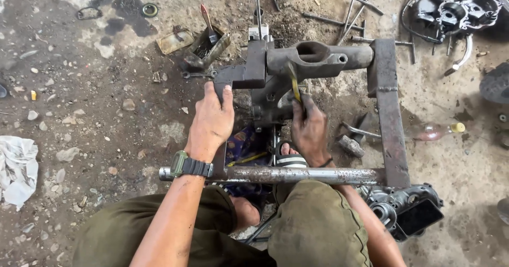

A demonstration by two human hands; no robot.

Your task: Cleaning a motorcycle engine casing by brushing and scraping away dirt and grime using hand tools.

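While the rusty metal frame [389, 113] lies on the dirt floor [106, 118] (oil-stained), the left hand [212, 121] grips its dark casting [275, 81] at the left, and the right hand [309, 132] clenches a yellow-handled tool [294, 84] against it.

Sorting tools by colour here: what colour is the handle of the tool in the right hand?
Yellow; the tool's handle shows it above the right hand in the head view.
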